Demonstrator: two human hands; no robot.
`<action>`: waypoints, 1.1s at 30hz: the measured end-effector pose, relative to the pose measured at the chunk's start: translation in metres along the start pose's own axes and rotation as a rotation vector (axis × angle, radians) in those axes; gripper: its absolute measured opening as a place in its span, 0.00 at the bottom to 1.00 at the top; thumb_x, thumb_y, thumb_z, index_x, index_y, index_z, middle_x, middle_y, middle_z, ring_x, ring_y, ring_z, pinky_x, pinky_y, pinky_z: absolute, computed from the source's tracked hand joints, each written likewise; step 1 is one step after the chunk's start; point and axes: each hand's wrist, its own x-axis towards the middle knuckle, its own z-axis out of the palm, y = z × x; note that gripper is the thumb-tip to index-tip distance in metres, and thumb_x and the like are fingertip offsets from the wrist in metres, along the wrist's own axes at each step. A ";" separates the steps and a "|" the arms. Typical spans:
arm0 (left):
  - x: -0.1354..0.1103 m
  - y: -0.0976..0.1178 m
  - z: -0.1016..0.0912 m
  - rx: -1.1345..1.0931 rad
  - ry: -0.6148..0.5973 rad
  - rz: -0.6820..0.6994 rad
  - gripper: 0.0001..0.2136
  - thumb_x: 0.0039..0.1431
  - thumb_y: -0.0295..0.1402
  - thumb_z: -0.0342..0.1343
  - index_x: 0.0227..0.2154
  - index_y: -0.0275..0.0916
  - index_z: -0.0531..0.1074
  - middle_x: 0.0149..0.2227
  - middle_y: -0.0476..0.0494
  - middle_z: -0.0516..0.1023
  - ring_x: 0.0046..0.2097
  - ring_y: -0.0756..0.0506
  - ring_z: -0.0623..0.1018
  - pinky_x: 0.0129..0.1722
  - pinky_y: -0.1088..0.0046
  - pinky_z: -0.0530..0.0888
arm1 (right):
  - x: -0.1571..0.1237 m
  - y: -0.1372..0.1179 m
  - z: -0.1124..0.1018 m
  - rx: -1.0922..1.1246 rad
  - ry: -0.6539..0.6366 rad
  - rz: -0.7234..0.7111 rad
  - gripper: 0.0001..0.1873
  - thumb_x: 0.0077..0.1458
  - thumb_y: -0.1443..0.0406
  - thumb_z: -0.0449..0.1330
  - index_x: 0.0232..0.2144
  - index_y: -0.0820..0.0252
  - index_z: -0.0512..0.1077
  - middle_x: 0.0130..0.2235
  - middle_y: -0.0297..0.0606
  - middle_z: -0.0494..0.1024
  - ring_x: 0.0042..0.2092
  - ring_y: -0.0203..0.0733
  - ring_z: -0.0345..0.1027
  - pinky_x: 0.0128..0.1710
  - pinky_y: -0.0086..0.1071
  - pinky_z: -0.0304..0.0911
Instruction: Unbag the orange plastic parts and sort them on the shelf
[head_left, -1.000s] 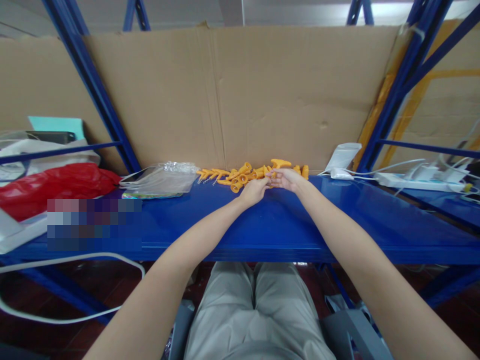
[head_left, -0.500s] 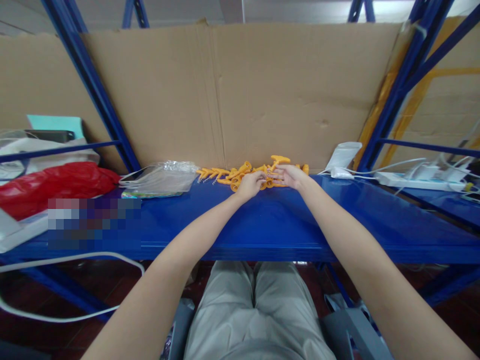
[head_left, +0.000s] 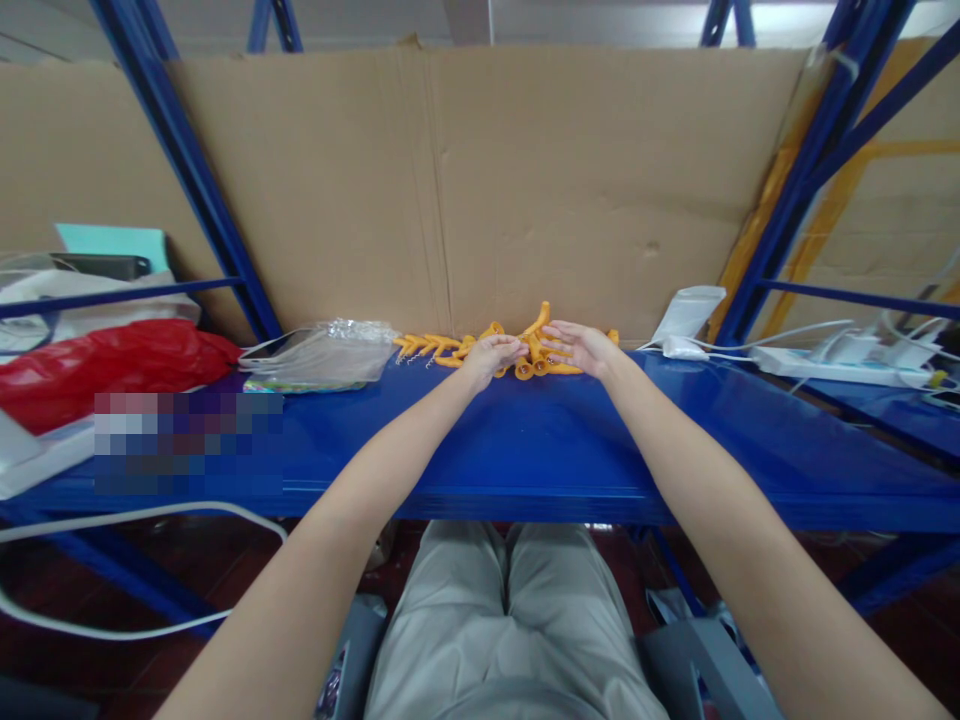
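Observation:
Several small orange plastic pieces point(head_left: 536, 352) lie in a heap at the back of the blue shelf point(head_left: 525, 440), against the cardboard wall. My left hand point(head_left: 491, 356) rests palm down on the left side of the heap, fingers stretched over the pieces. On the right side lies my right hand point(head_left: 581, 346), fingers spread and touching the pieces. One curved orange piece point(head_left: 538, 318) sticks up between the two hands. A few more orange pieces point(head_left: 420, 346) trail off to the left of the heap.
A clear plastic bag point(head_left: 322, 355) lies left of the orange pieces, a red bag point(head_left: 105, 365) farther left. A white pouch point(head_left: 686, 318) and a power strip with cables point(head_left: 832, 362) sit at the right. Blue rack posts point(head_left: 187, 170) flank the cardboard.
Both hands have moved back onto the orange heap and opened out flat over it. The T-shaped piece that was held between the fingers now stands among the heap.

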 end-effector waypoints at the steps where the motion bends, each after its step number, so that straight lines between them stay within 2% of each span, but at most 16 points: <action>1: 0.000 0.002 -0.001 -0.039 0.018 -0.006 0.05 0.54 0.24 0.64 0.30 0.34 0.72 0.36 0.41 0.84 0.43 0.46 0.83 0.52 0.65 0.77 | 0.000 0.000 -0.001 0.009 0.005 -0.004 0.07 0.62 0.68 0.52 0.41 0.54 0.68 0.54 0.37 0.76 0.48 0.36 0.74 0.47 0.33 0.70; 7: -0.001 0.023 -0.011 -0.280 0.172 0.016 0.06 0.59 0.19 0.57 0.29 0.35 0.71 0.33 0.44 0.83 0.42 0.50 0.83 0.49 0.73 0.77 | 0.002 0.000 -0.004 0.026 0.075 0.024 0.07 0.61 0.70 0.53 0.40 0.56 0.69 0.49 0.38 0.79 0.42 0.34 0.75 0.45 0.32 0.70; 11: -0.001 0.037 -0.029 -0.321 0.325 0.083 0.09 0.61 0.18 0.53 0.28 0.36 0.69 0.35 0.45 0.83 0.45 0.50 0.82 0.49 0.75 0.76 | 0.005 0.005 -0.008 -0.095 0.203 0.033 0.08 0.61 0.71 0.52 0.40 0.59 0.70 0.47 0.41 0.79 0.40 0.35 0.75 0.48 0.34 0.68; 13: -0.001 0.040 -0.040 -0.305 0.406 0.109 0.08 0.61 0.19 0.53 0.28 0.36 0.69 0.36 0.45 0.83 0.45 0.50 0.82 0.46 0.76 0.76 | 0.007 0.008 -0.012 -0.165 0.236 0.042 0.09 0.62 0.72 0.52 0.40 0.62 0.71 0.47 0.44 0.79 0.41 0.36 0.74 0.50 0.37 0.67; 17: 0.000 0.041 -0.062 -0.209 0.551 0.126 0.09 0.60 0.19 0.54 0.27 0.37 0.67 0.31 0.47 0.81 0.41 0.51 0.83 0.39 0.81 0.76 | 0.010 0.013 -0.018 -0.238 0.213 0.062 0.10 0.62 0.72 0.52 0.43 0.66 0.72 0.45 0.48 0.80 0.45 0.40 0.73 0.50 0.39 0.67; 21: 0.004 0.036 -0.081 -0.021 0.685 0.076 0.08 0.56 0.18 0.56 0.27 0.36 0.67 0.27 0.47 0.79 0.37 0.48 0.83 0.37 0.78 0.77 | 0.008 0.012 -0.019 -0.324 0.219 0.051 0.13 0.61 0.72 0.52 0.47 0.67 0.72 0.47 0.50 0.79 0.47 0.41 0.73 0.49 0.38 0.68; 24: 0.009 0.030 -0.094 0.150 0.744 0.022 0.07 0.54 0.18 0.58 0.28 0.35 0.69 0.26 0.46 0.78 0.37 0.46 0.83 0.36 0.76 0.77 | 0.007 0.013 -0.019 -0.561 0.230 0.016 0.16 0.61 0.71 0.53 0.48 0.68 0.73 0.50 0.52 0.78 0.49 0.45 0.73 0.49 0.38 0.69; 26: 0.011 0.026 -0.101 0.242 0.760 -0.008 0.06 0.54 0.18 0.58 0.27 0.34 0.70 0.27 0.43 0.79 0.38 0.45 0.83 0.35 0.76 0.77 | 0.008 0.017 -0.019 -0.864 0.205 -0.026 0.16 0.59 0.72 0.53 0.47 0.69 0.75 0.50 0.52 0.78 0.52 0.49 0.73 0.52 0.40 0.67; 29: 0.011 0.023 -0.107 0.357 0.775 -0.044 0.06 0.54 0.17 0.57 0.29 0.33 0.71 0.30 0.40 0.80 0.38 0.44 0.83 0.32 0.77 0.76 | 0.009 0.023 -0.018 -1.322 0.084 -0.091 0.19 0.55 0.75 0.55 0.47 0.69 0.77 0.53 0.52 0.78 0.57 0.54 0.70 0.58 0.41 0.62; 31: 0.008 0.022 -0.108 0.405 0.760 -0.066 0.06 0.54 0.17 0.57 0.30 0.33 0.72 0.30 0.40 0.80 0.38 0.43 0.84 0.31 0.77 0.76 | 0.008 0.026 -0.017 -1.479 0.001 -0.115 0.24 0.54 0.75 0.56 0.53 0.68 0.74 0.56 0.50 0.75 0.60 0.55 0.67 0.61 0.39 0.60; 33: 0.005 0.023 -0.107 0.423 0.735 -0.089 0.07 0.53 0.17 0.57 0.30 0.34 0.72 0.28 0.41 0.80 0.36 0.43 0.84 0.29 0.77 0.76 | 0.007 0.027 -0.016 -1.541 -0.042 -0.120 0.28 0.55 0.74 0.56 0.59 0.65 0.70 0.60 0.48 0.72 0.62 0.53 0.65 0.62 0.38 0.58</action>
